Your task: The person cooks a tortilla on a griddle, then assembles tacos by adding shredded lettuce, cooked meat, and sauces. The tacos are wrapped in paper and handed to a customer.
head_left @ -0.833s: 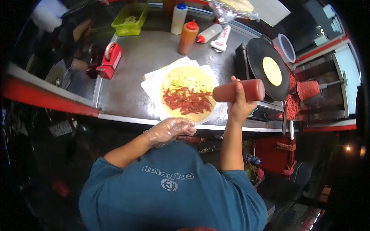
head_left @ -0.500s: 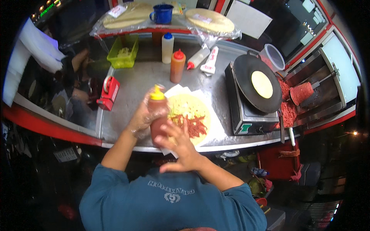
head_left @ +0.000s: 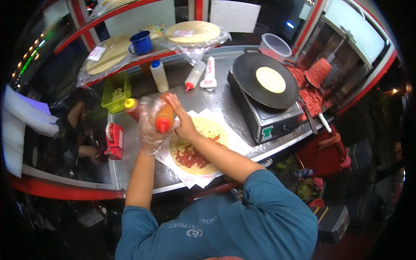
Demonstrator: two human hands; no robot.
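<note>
My left hand, in a clear plastic glove, is wrapped around a squeeze bottle of orange sauce. The bottle is tilted, with its red nozzle low and toward me. Against its right side press the fingers of my bare right hand. Just below lies a round flatbread on white paper sheets, topped with reddish shredded meat and pale shreds; my right forearm covers part of it. A yellow-capped squeeze bottle stands left of my left hand, partly hidden by it.
A black griddle with a flatbread sits on a stove at right, near ground meat. Behind stand a blue-capped bottle and a red-tipped bottle. A green basket and red tape dispenser are at left.
The yellow-capped bottle has left my left hand and now stands at the left. Both hands have taken up the red-capped bottle and tilted it. The view has turned.
</note>
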